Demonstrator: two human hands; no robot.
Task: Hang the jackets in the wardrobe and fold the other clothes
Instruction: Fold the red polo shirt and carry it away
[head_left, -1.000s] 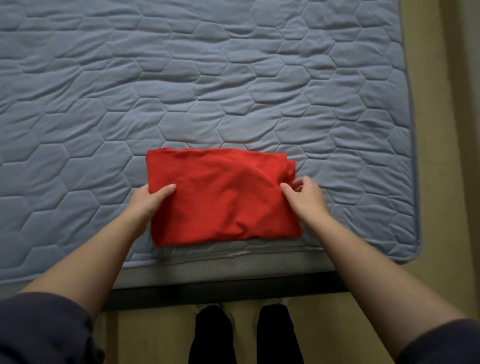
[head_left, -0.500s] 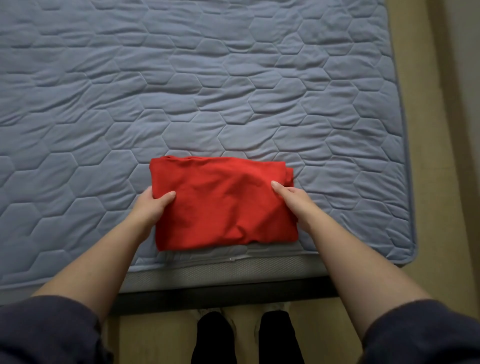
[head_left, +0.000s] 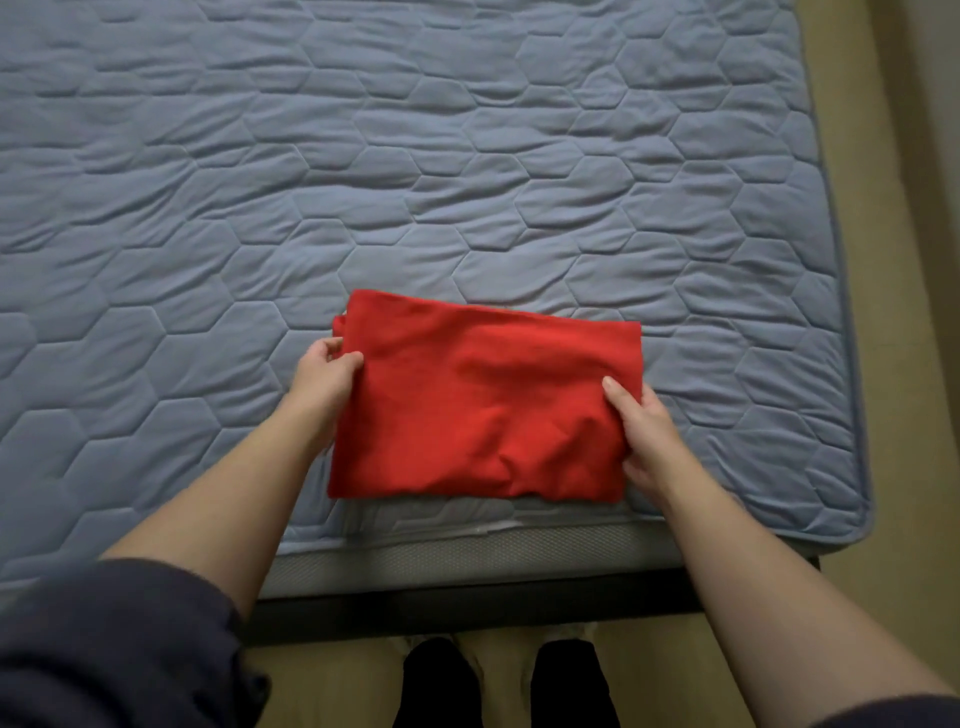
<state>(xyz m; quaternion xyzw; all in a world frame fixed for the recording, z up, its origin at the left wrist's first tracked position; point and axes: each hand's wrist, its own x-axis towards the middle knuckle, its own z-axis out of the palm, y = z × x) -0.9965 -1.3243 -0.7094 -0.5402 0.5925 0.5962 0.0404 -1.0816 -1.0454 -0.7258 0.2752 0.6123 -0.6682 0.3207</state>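
While the red garment (head_left: 483, 405) lies folded into a rough rectangle on the bed (head_left: 467, 171), both hands are on its short sides. It sits close to the near edge of the bed, nearer the right corner than the left, with its long sides running roughly along that edge and its far side tilted a little. The cloth is wrinkled toward its near right corner, and a second layer peeks out at the far left corner.

The left hand (head_left: 324, 382) grips the left side near the far corner: the thumb lies on top of the fabric and the fingers curl under or behind the edge, so it is closed on the garment. The right hand (head_left: 644, 431) holds the right side lower down, thumb pressed onto the top layer and the fingers tucked beneath the edge, likewise clamped on the cloth. Whether the garment is lifted slightly off the bed or lying flat cannot be told.

A blue-grey quilted cover (head_left: 675, 218) with a hexagon stitch pattern lies over the bed, and a grey mesh mattress side (head_left: 467, 556) shows below its near edge. Dark sleeves (head_left: 114, 644) are pushed up the forearms. Beyond the right edge of the bed is a pale wooden floor (head_left: 893, 364).
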